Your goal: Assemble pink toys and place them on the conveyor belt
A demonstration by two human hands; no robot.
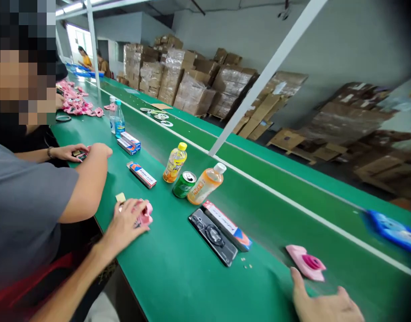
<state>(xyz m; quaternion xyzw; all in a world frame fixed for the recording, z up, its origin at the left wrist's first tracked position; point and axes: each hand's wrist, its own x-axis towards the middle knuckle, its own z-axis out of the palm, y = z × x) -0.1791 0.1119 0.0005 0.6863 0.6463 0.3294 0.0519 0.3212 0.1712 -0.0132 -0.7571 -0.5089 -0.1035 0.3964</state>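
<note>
My left hand (128, 226) is shut on a pink plastic piece (145, 214), which the fingers partly hide. A small tan card (120, 197) sits just past those fingers. At the bottom edge, my right hand (326, 306) is open and holds nothing, just below a second pink piece with a dark pink centre (306, 263). Between my hands, a black phone case with a round ring holder (212, 236) lies against a white, orange and blue box (227, 226) on the green conveyor belt (178, 264).
A co-worker's grey sleeve (24, 201) fills the left side, with another hand (69, 153) on the belt. Further along stand bottles (175, 163), a green can (184, 184) and a heap of pink pieces (74, 100). A blurred blue package (393, 230) lies right; cardboard stacks (192, 80) rise behind.
</note>
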